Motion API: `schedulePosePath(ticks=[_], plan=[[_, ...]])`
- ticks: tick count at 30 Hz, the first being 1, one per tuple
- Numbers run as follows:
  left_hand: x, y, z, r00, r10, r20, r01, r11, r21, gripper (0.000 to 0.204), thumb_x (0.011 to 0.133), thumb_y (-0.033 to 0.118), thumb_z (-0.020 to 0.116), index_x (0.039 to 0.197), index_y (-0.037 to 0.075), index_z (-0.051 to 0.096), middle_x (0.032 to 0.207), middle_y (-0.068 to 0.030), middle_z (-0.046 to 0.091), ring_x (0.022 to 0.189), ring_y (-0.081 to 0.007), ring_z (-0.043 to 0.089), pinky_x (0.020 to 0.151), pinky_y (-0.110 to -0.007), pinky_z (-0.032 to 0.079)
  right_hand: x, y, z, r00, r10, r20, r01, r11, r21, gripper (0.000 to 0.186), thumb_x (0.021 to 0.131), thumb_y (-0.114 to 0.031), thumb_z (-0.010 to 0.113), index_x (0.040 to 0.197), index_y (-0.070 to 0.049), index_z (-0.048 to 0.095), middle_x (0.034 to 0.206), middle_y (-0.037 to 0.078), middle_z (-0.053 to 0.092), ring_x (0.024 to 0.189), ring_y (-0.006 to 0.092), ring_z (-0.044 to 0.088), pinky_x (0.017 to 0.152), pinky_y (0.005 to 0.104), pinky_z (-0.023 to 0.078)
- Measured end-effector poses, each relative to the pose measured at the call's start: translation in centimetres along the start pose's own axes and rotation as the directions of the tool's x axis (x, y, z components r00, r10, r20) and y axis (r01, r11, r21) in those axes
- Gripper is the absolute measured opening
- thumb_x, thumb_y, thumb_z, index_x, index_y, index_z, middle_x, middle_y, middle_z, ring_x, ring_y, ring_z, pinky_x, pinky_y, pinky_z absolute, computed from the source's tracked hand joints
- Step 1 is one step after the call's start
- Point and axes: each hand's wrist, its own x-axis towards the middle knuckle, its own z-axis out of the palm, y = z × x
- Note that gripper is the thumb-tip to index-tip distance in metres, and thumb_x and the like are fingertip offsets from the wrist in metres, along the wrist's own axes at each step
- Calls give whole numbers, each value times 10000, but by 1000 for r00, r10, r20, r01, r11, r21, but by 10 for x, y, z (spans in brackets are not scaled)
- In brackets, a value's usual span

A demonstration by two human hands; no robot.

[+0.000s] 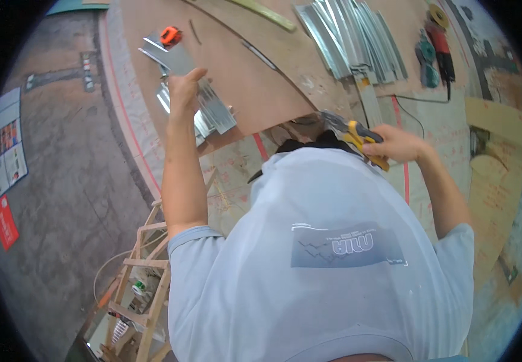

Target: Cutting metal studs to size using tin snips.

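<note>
At the upper left, my left hand (183, 90) is over a loose pile of short silver metal profile pieces (215, 111) on a brown board. Its thumb sticks out to the right; the other fingers are hidden, so whether it grips a piece cannot be told. An orange tape measure (170, 36) lies just beyond that hand. My right hand (393, 143) is closed round the yellow-and-black handles of metal snips (352, 130). Their jaws point up and left, near the board's front edge, apart from the metal pieces.
The brown board (243, 90) carries a bundle of long silver metal profiles (357, 42) at the back. A red-and-black angle grinder (440, 48) lies at the far right, its cord trailing. A wooden ladder-like frame (146, 262) stands at the lower left beside grey concrete floor (62, 199).
</note>
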Motion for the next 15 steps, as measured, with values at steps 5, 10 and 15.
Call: schedulePosePath(ticks=[5, 10, 15], plan=[[44, -55, -69, 881, -38, -471, 70, 996, 51, 442, 784, 9, 771, 1167, -30, 555, 851, -101, 658, 638, -240, 661, 579, -396, 592, 6, 22, 19, 989, 106, -102, -88, 981, 173, 373, 979, -410, 676, 1011, -49, 587, 863, 17, 603, 780, 145, 581, 695, 343, 524], [42, -70, -77, 730, 28, -683, 435, 752, 496, 1089, 643, 241, 846, 1497, 0, 215, 1498, -332, 272, 1437, -485, 272, 1237, -531, 220, 10, 32, 25, 983, 96, -155, -68, 982, 176, 360, 988, -400, 658, 986, -47, 584, 841, 7, 581, 775, 135, 557, 703, 335, 499], [57, -84, -6, 670, 723, -166, -312, 478, 821, 746, 727, 252, 807, 1373, 34, 503, 1376, -226, 491, 1298, -414, 441, 1061, -509, 364, 3, 35, 29, 980, 82, -179, -37, 970, 241, 359, 996, -384, 654, 964, -34, 581, 813, 1, 554, 740, 120, 506, 671, 312, 442]])
